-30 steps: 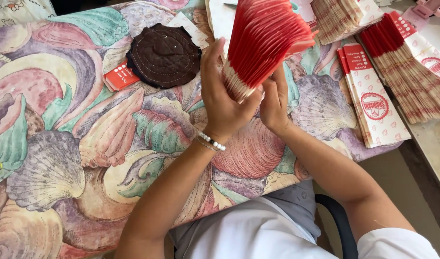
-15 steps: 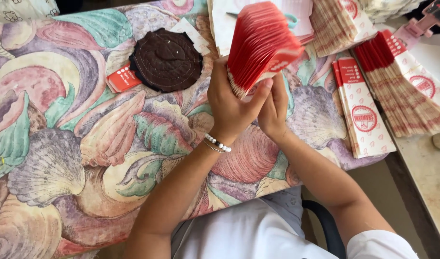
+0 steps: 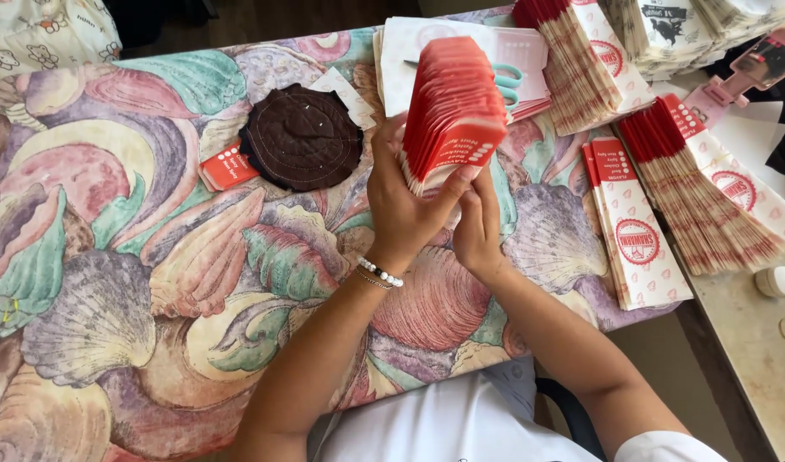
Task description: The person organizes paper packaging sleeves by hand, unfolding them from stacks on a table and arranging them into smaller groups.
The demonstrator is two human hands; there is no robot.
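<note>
While the left hand (image 3: 405, 205) is gripping a thick stack of red-topped paper sleeves (image 3: 452, 115) from its lower end, fingers wrapped and thumb pressing the front, the right hand (image 3: 478, 227) is closing on the same lower edge, fingertips pinching it from the 4 o'clock side. The stack is standing upright above the shell-patterned tablecloth (image 3: 110, 257), fanning slightly at the top. It looks light but loose: thin, slippery sheets that could slide apart, so the squared bottom end seems the safest place to hold. At 10 o'clock from the hands a dark round quilted pad (image 3: 301, 137) is lying flat; at 2 and 3 o'clock more fanned sleeve bundles (image 3: 700, 197) are resting, well apart from the hands.
</note>
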